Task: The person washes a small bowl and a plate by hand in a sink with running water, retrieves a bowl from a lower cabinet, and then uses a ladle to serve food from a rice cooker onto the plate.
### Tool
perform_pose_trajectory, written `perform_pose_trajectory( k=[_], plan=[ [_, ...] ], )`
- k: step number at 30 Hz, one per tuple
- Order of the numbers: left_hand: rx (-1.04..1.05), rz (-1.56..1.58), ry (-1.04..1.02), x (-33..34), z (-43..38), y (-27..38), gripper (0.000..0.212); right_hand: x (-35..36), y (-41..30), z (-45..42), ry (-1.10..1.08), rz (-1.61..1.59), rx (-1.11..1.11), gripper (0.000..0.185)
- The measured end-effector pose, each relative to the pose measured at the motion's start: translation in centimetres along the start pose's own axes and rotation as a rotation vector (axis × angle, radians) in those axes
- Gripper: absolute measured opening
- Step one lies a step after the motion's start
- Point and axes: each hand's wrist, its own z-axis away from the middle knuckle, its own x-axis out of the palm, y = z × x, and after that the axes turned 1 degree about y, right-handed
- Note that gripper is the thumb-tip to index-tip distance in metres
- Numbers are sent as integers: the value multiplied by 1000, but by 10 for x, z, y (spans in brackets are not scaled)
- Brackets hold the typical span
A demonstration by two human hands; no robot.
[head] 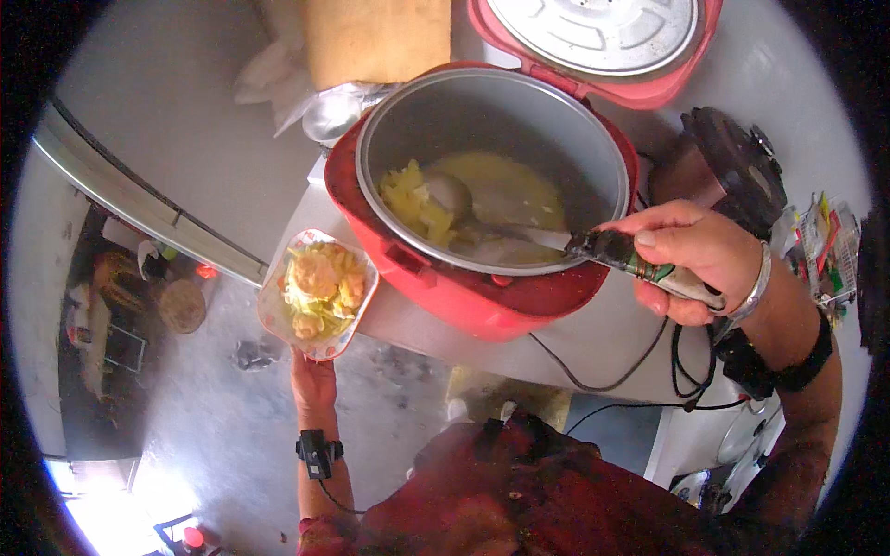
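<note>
A large red rice cooker (480, 309) stands on the counter, its lid (612, 42) tipped back. In its grey inner pot (500, 118) lies yellowish broth (514, 177) with pale yellow food pieces (407, 208) on the left side. My right hand (688, 257) grips the dark, patterned handle of a metal ladle (549, 238), whose bowl is down among the pieces. My left hand (313, 379) supports a square, orange-rimmed dish (271, 306) from below, just left of the cooker. Cooked food (323, 285), with what looks like fried egg, fills the dish. Most left fingers are hidden under it.
Behind the cooker are a wooden board (379, 42) and a metal bowl (332, 119). To the right stand a smaller dark cooker (716, 167) and a wire basket of packets (827, 243). A black cable (612, 386) loops along the counter's front edge (500, 368).
</note>
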Motion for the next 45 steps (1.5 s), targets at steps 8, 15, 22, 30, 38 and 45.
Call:
perform_pose_trajectory(
  k=[8,15,22,30,38,45],
  plan=[
    [6,28,6,2,0,-7,45,-11,17,6,15,-153,-46,31],
    [43,-90,-167,24,1,-5,60,-10,9,23,80,-147,-102,25],
    [73,-47,-176,19,-7,-17,62,-2,0,40,169,-138,-162,27],
    [73,4,-105,8,-2,-17,57,-5,-18,54,234,-127,-310,34],
    [86,87,-103,6,-7,-18,61,56,-43,37,-52,-180,-231,38],
    [-20,265,-41,11,12,-10,72,105,-3,-9,-314,-373,15,32]
  ],
)
